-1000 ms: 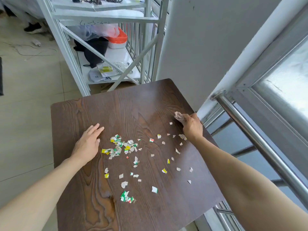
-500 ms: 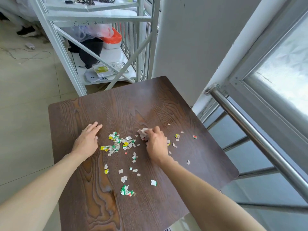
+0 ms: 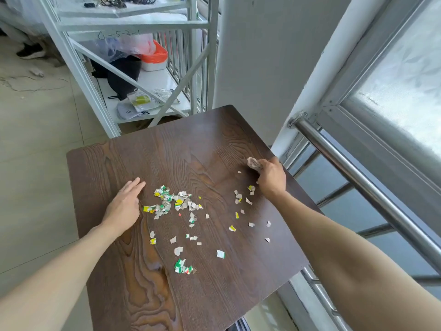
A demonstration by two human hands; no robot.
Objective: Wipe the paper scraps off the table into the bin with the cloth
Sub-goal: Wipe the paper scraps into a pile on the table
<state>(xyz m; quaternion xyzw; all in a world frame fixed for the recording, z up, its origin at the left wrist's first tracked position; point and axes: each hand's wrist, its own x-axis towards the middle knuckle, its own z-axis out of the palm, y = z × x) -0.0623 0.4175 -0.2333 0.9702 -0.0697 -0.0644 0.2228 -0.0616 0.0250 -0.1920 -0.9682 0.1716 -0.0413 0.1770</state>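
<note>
Several small paper scraps, white, green and yellow, lie on the dark wooden table (image 3: 191, 149). The thickest heap of scraps (image 3: 173, 201) sits at the table's middle, just right of my left hand (image 3: 124, 207), which rests flat with its fingers together. A looser scatter of scraps (image 3: 243, 199) lies beside my right hand (image 3: 272, 177), near the table's right edge. That hand is shut on a small crumpled beige cloth (image 3: 254, 163), which pokes out past the fingers onto the tabletop. A smaller clump of scraps (image 3: 182, 268) lies nearer me. No bin shows in view.
A white metal shelf rack (image 3: 133, 27) stands behind the table, holding a dark bag (image 3: 124, 75), a tub with an orange lid (image 3: 155, 57) and packets. A steel handrail (image 3: 358, 185) and a window run along the right. Tiled floor (image 3: 35, 139) lies to the left.
My right hand, with the cloth, has swung back from the table's middle to the right edge. The left hand has stayed flat in place. The middle heap has grown denser.
</note>
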